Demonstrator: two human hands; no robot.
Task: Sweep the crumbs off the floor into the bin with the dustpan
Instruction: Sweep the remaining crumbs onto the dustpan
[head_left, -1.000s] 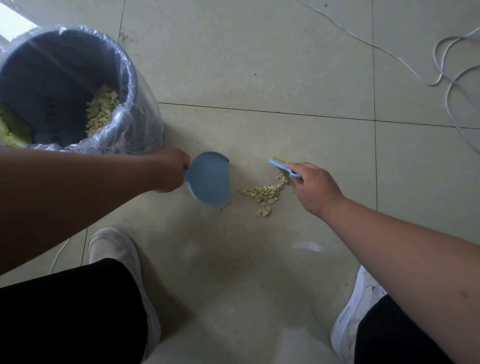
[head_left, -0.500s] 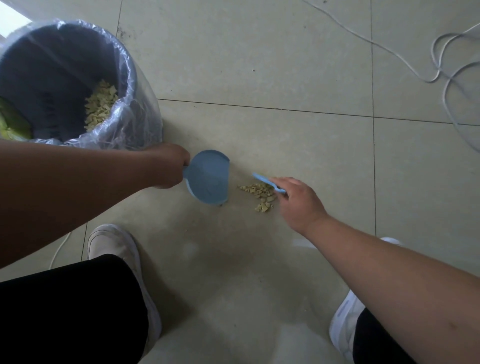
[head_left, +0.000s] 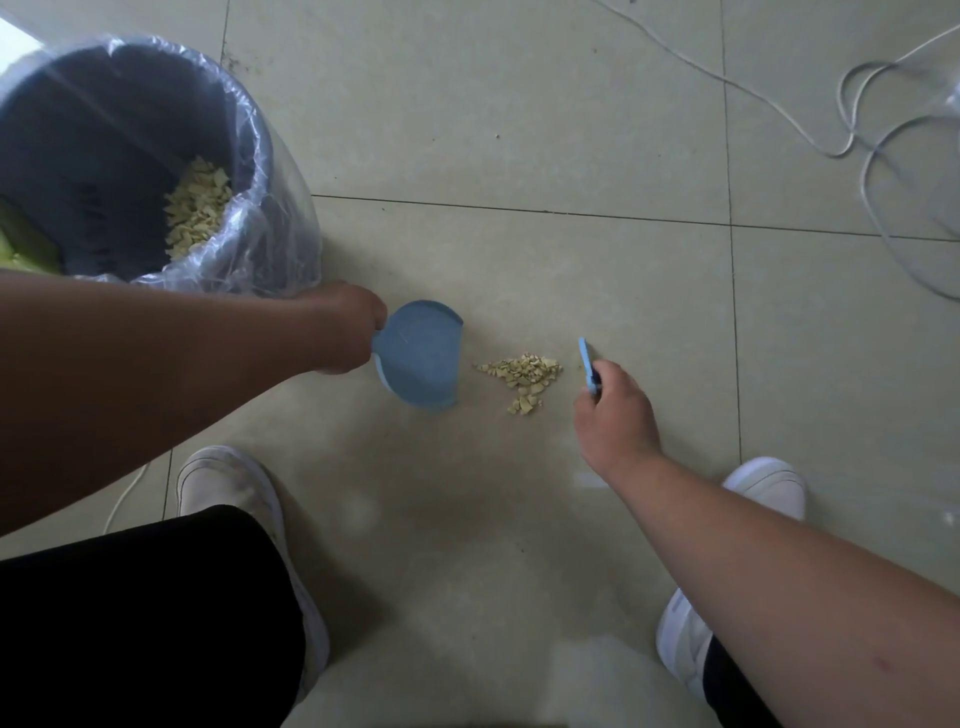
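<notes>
Right hand (head_left: 613, 415) with brush (head_left: 587, 365) drawn back from crumbs (head_left: 522, 375), left hand (head_left: 345, 327) fingers still gripping dustpan (head_left: 421, 356)

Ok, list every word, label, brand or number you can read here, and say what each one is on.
There is no readable text in this view.
Blue dustpan: plain surface, no mark.
Blue brush in the right hand: no label showing.
Bin and its clear plastic liner: no print visible.
White shoes: no logo can be made out.
Left hand covers the dustpan's handle, so any mark there is hidden.
</notes>
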